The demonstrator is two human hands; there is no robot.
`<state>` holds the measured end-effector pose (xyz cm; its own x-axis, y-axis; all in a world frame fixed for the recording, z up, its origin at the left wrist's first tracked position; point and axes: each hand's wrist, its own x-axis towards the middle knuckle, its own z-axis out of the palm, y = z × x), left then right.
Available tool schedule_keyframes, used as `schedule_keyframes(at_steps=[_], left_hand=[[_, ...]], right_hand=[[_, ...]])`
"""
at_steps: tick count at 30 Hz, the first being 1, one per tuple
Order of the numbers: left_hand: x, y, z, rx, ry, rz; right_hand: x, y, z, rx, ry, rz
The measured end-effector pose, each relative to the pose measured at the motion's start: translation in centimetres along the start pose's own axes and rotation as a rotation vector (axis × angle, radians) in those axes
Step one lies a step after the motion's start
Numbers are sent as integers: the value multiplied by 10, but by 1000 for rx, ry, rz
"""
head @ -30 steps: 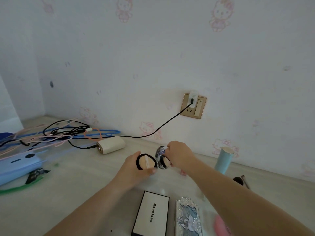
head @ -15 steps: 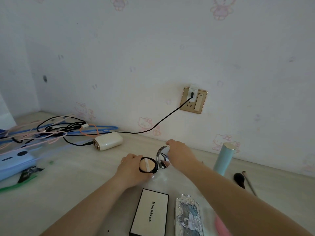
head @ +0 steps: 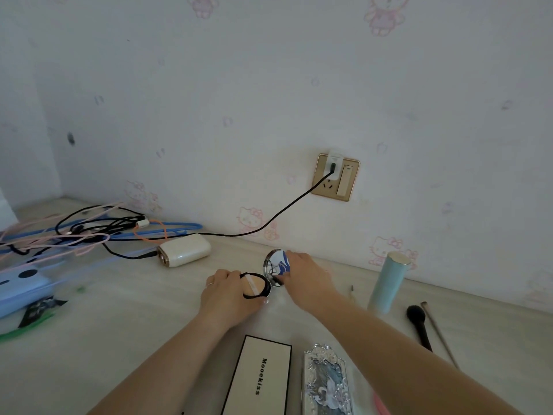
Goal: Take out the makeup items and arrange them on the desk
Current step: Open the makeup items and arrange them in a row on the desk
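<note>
While the left hand point(head: 230, 298) curled its fingers around the base of the open cushion compact point(head: 256, 285) at desk point(head: 125, 330) centre, the right hand point(head: 308, 277) pinched its raised mirror lid point(head: 276, 265) at one o'clock. At six o'clock lay a Mooekiss box point(head: 259, 381) beside an ornate silver palette point(head: 327, 381); at three o'clock stood a teal tube point(head: 387, 283), with a black brush point(head: 419, 324) beyond.

head-worn view, down over desk point(head: 119, 310)
</note>
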<state>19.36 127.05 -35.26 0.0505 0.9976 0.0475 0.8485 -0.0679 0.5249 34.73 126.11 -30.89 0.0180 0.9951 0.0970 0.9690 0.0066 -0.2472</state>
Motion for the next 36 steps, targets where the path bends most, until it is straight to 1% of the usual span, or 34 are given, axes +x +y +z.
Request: schedule_keyframes(at_steps=[4, 7, 9, 11, 12, 14, 17, 19, 22, 24, 28, 32, 36], left_hand=[[1, 0, -1, 8, -8, 2], [0, 2, -3, -81, 20, -1], [-4, 7, -5, -174, 125, 75], [-11, 18, -8, -269, 229, 220], [-16, 26, -10, -318, 245, 292], [-24, 44, -11, -420, 199, 374], [-28, 67, -8, -527, 86, 423], [-27, 78, -1, -522, 29, 419], [-25, 87, 9, -470, -52, 370], [-24, 91, 15, -421, -88, 347], [-25, 89, 21, -402, -84, 316], [-30, 82, 22, -470, -92, 346], [-43, 76, 17, -424, -38, 388]], right_hand=[[-7, 0, -9, 17, 13, -42], [-13, 2, -36, 91, 66, -81], [-14, 7, -57, 94, 120, -100], [-13, 17, -73, -4, 130, -111], [-14, 23, -79, -62, 123, -115], [-17, 34, -86, -165, 81, -130], [-20, 45, -88, -311, -49, -165], [-20, 49, -86, -366, -110, -160], [-20, 48, -76, -377, -149, -160], [-18, 47, -70, -359, -137, -154], [-20, 48, -70, -277, -110, -164], [-37, 51, -85, -126, -77, -209], [-61, 49, -100, -18, -63, -232]])
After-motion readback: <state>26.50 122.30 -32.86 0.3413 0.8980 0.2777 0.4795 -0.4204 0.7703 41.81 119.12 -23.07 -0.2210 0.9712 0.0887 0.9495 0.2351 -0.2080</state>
